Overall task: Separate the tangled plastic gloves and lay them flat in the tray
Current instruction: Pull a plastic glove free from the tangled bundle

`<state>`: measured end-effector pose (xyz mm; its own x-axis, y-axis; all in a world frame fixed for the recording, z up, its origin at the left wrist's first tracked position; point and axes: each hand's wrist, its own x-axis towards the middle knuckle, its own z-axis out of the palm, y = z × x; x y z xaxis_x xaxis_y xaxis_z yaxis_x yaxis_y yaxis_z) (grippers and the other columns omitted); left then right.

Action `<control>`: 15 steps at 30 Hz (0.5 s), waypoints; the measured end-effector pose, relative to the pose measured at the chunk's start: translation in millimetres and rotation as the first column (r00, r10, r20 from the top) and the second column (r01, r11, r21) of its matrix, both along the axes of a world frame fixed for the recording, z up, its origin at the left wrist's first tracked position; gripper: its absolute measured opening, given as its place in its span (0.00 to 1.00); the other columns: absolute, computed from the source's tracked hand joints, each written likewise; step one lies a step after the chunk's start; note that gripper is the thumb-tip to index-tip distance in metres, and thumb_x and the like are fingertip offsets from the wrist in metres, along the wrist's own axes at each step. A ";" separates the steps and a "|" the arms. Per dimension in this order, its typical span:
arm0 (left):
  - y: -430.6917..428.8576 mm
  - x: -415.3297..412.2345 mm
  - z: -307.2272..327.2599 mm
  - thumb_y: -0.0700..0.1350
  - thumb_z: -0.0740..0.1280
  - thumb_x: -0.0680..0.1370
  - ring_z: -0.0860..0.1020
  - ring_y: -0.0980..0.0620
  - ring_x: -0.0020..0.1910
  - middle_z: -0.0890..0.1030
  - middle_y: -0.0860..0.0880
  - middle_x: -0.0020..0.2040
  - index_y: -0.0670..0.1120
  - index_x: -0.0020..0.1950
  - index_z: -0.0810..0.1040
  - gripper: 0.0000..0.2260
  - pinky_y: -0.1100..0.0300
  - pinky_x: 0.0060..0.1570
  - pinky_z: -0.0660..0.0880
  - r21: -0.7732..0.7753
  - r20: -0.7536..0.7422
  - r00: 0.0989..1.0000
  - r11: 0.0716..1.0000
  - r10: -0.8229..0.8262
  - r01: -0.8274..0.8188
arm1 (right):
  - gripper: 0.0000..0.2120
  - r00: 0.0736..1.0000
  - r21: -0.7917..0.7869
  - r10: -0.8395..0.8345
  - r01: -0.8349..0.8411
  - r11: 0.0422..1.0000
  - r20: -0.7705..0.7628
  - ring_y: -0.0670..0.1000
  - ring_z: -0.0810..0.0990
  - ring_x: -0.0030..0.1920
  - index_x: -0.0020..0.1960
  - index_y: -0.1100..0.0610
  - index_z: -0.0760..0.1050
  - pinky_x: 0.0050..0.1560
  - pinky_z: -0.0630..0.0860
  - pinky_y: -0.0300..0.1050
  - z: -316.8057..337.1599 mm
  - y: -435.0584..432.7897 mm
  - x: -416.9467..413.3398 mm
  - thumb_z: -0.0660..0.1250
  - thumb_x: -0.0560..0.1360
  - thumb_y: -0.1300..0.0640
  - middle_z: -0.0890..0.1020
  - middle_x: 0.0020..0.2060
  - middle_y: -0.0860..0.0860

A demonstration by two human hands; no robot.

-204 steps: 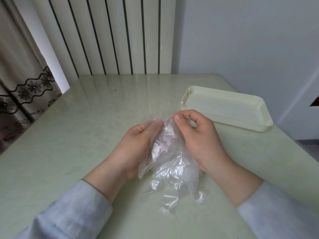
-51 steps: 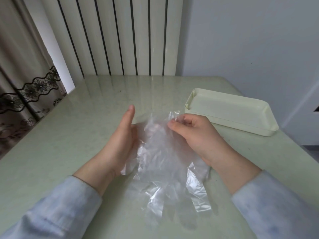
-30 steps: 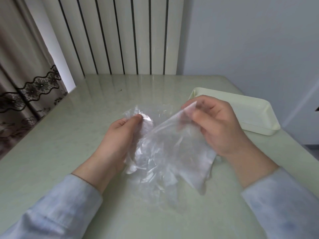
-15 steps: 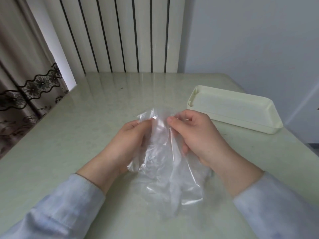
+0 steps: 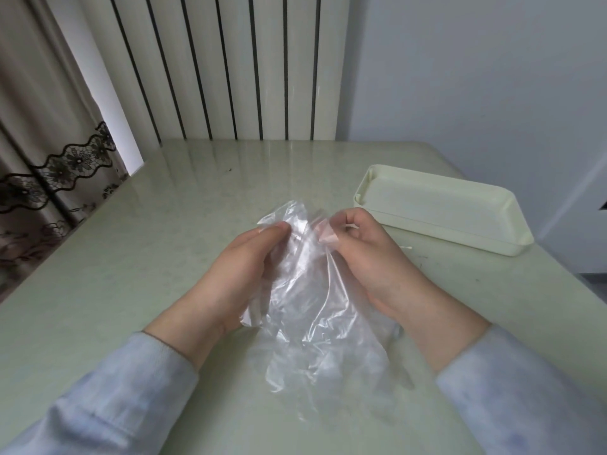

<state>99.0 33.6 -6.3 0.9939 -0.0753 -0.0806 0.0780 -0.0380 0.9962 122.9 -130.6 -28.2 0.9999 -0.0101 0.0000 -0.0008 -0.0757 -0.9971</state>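
Clear plastic gloves (image 5: 315, 307) — bunched together again after the pull apart a second ago — droop onto the table (image 5: 131, 257), your left hand (image 5: 236, 277) and right hand (image 5: 371, 264) each pinching a top edge; seemingly still unseparated, tray (image 5: 437, 198) unfilled.

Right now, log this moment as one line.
left hand: pinching gloves | right hand: pinching gloves | gloves: bunched, over table | tray: no glove inside
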 end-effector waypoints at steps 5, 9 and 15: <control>-1.9 -2.8 -0.7 0.47 0.60 0.83 0.75 0.54 0.22 0.75 0.50 0.22 0.46 0.27 0.77 0.23 0.69 0.25 0.71 -0.176 -0.075 0.997 0.984 -0.036 0.022 | 0.14 0.997 0.067 0.060 -0.057 0.996 -0.047 0.49 0.85 0.53 0.60 0.41 0.77 0.60 0.78 0.48 0.4 -2.8 -0.8 0.73 0.75 0.44 0.86 0.49 0.47; 0.3 -4.1 -1.2 0.58 0.60 0.80 0.86 0.54 0.44 0.87 0.47 0.48 0.45 0.56 0.83 0.20 0.61 0.49 0.80 -0.301 -0.022 0.969 0.926 -0.246 0.228 | 0.13 0.999 0.076 -0.002 -0.002 0.997 0.052 0.48 0.87 0.45 0.61 0.44 0.77 0.50 0.82 0.46 3.6 0.4 -4.6 0.73 0.78 0.51 0.87 0.43 0.47; -1.7 -5.4 -8.2 0.29 0.67 0.77 0.85 0.53 0.37 0.86 0.44 0.42 0.35 0.57 0.79 0.09 0.67 0.37 0.78 -0.139 0.154 0.959 0.956 -0.238 0.259 | 0.17 0.971 -0.213 -0.100 0.147 0.966 0.218 0.35 0.76 0.54 0.60 0.36 0.74 0.47 0.72 0.36 2.7 -5.7 -4.6 0.74 0.74 0.46 0.73 0.55 0.36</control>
